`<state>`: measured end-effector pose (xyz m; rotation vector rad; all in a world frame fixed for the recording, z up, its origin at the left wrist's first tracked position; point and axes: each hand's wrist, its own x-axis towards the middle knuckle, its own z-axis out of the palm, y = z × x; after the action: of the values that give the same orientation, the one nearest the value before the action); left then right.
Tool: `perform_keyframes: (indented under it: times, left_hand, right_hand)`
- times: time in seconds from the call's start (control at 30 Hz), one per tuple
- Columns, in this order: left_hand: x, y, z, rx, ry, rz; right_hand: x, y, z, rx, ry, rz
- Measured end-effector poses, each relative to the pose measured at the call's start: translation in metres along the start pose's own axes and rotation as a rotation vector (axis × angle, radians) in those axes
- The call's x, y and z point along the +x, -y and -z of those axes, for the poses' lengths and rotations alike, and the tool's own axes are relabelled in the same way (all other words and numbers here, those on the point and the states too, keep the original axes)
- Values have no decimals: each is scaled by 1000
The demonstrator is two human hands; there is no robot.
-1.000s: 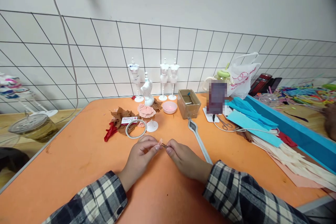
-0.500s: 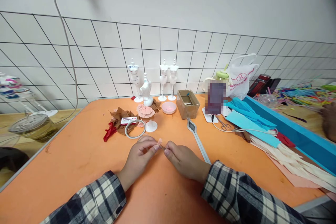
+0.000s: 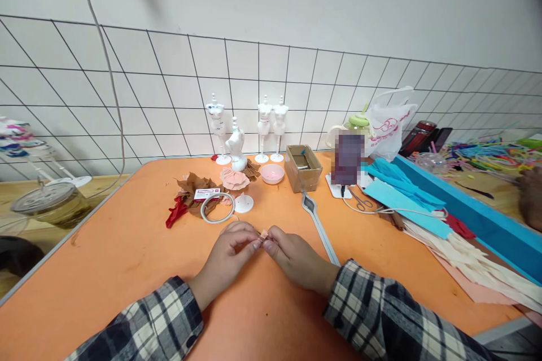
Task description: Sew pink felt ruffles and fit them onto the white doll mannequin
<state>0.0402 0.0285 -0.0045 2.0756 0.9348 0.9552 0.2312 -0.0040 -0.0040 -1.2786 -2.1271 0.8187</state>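
Observation:
My left hand (image 3: 231,251) and my right hand (image 3: 292,254) meet over the orange table (image 3: 237,316), fingertips touching. Between them, a small scrap of peach crepe paper (image 3: 264,234) is pinched; its lower part is hidden by the fingers. Both hands are closed on it. Just beyond, a white mini mannequin (image 3: 235,144) wears a peach ruffled skirt (image 3: 234,179) over a brown layer. At its left lie crumpled brown crepe paper (image 3: 195,186), a red piece (image 3: 176,212), a small white-and-red box (image 3: 207,194) and a white ring (image 3: 207,216).
Behind stand more mannequins (image 3: 264,124), a pink bowl (image 3: 272,174) and a cardboard box (image 3: 304,168). A grey strap (image 3: 319,225) lies beside my right hand. Farther right are a phone (image 3: 348,158), scissors (image 3: 361,201) and blue (image 3: 423,211) and cream paper strips (image 3: 474,259). Another person's hand (image 3: 531,197) shows at the far right.
My left hand has shifted slightly right, and its fingertips now meet those of my right hand. The peach scrap has moved a little right and lower between the fingers.

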Motion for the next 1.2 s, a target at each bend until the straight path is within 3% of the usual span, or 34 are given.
perform_keyframes:
  times: [0.47,0.77,1.2]
  left_hand:
    - [-1,4,0,6,-12,-19]
    - [-1,2,0,6,20,-26]
    - [-3,3,1,-87,-39,6]
  right_hand:
    - [2,-4,-3,111,-10,23]
    - [1,-5,-2,119,51,-9]
    - [1,-5,-1,180,0,-61]
